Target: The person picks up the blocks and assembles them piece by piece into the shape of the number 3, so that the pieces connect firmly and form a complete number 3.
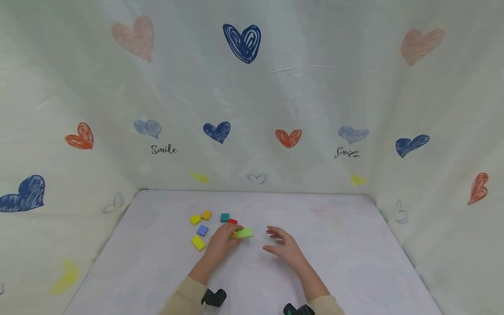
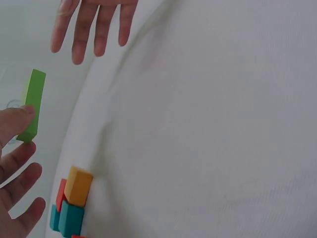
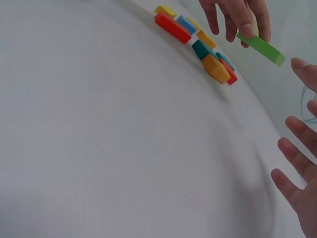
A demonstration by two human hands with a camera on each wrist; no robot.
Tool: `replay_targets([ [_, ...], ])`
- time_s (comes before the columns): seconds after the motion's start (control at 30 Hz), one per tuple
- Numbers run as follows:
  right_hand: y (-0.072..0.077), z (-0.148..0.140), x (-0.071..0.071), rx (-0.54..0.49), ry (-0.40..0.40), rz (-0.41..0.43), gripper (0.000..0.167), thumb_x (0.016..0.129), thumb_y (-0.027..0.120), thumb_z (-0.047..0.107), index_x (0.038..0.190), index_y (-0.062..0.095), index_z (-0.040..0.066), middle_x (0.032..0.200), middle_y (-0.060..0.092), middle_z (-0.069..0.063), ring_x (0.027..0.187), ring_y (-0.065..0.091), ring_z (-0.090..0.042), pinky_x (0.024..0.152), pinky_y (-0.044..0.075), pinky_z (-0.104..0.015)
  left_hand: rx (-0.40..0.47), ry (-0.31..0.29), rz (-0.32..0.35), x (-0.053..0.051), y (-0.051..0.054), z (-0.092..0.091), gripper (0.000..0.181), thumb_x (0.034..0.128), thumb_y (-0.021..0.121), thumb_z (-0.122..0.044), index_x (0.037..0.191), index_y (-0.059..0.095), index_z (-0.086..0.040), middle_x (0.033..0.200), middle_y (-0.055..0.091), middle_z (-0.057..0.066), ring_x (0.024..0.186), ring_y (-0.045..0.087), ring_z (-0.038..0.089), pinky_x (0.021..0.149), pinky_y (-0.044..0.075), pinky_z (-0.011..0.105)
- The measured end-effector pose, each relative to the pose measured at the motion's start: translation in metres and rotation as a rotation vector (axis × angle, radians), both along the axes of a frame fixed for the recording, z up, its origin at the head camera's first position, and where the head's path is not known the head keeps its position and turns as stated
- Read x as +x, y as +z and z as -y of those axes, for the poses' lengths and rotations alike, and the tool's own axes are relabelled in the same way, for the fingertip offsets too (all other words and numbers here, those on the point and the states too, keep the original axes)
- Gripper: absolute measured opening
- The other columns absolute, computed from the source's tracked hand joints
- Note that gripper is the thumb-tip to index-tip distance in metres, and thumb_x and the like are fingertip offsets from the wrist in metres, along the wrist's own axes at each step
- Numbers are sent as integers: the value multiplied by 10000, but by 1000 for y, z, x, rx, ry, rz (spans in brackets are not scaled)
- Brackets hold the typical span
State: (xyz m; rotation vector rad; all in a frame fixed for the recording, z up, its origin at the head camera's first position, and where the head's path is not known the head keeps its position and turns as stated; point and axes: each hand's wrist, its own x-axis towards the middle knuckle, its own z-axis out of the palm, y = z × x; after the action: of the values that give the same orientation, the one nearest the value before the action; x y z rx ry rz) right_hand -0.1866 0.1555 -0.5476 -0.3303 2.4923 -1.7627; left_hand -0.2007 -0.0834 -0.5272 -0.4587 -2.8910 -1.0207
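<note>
My left hand pinches a light green rectangular block between thumb and fingers, held above the white table. One end of the block points toward my right hand, which is apart from it with fingers spread and nothing in them. Beneath the left hand, an orange block stands against a teal block and a red block. A longer red block shows in the right wrist view; the left hand hides it from the head view.
Left of the hands lie two yellow blocks, a blue block and a yellow-orange block. The white tabletop extends to the right. A pale curtain with printed hearts surrounds the table's back and sides.
</note>
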Motion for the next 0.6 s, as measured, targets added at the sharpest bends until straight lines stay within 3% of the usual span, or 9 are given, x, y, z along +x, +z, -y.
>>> replay_targets([
  [0.17,-6,-7,2,9,-46,-6,608,810,796,110,1352,533,24,1271,606,-118,1180,534,-338,996,405,-534,40,-22,26,4,-5,-17,308,862,752,-164,1160,674,-147,1079,614,24,965,569,202,815,520,367],
  [0.3,-10,-13,4,1,-80,1,622,788,814,117,1345,548,44,1269,611,-90,1195,525,-323,1001,404,-527,102,1,37,8,-13,-30,306,870,745,-171,1167,671,-162,1064,595,8,941,567,183,790,529,332],
  [0.6,-24,-20,8,3,-99,-2,578,787,814,133,1308,583,43,1264,620,-88,1191,533,-316,1009,405,-487,257,27,101,11,-45,-46,308,871,741,-144,1171,678,-170,1008,546,-45,881,511,124,738,489,231],
])
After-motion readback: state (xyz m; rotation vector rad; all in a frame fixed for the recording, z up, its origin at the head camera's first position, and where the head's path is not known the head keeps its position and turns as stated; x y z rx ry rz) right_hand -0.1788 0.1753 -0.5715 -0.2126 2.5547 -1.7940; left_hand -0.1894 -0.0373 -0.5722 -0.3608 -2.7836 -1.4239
